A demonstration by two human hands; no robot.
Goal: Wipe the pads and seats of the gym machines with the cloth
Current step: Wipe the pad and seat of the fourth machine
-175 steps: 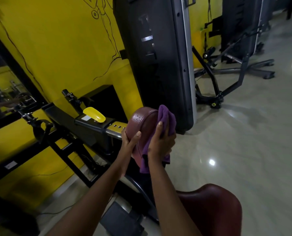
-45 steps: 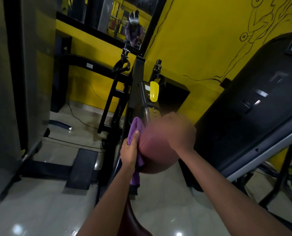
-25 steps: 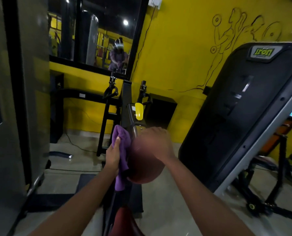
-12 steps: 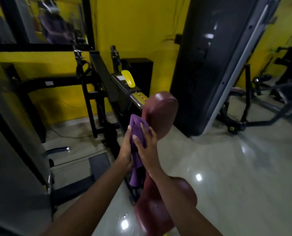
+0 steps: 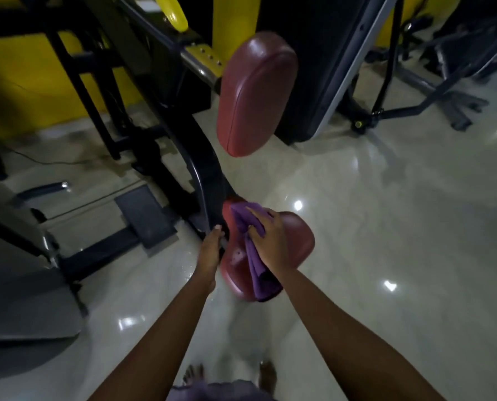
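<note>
While right hand [image 5: 270, 241] presses cloth [image 5: 254, 257] on seat [image 5: 299, 237], left hand [image 5: 209, 253] grip unclear.

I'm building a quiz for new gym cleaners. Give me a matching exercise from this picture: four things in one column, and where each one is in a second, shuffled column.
Things
1. cloth
2. upper pad
3. left hand
4. yellow handle

Places
A. at the top edge of the view
B. under the right hand, on the seat
C. at the seat's left edge
D. upright above the seat, with no hand on it

Pairs: 1-B, 2-D, 3-C, 4-A
</note>
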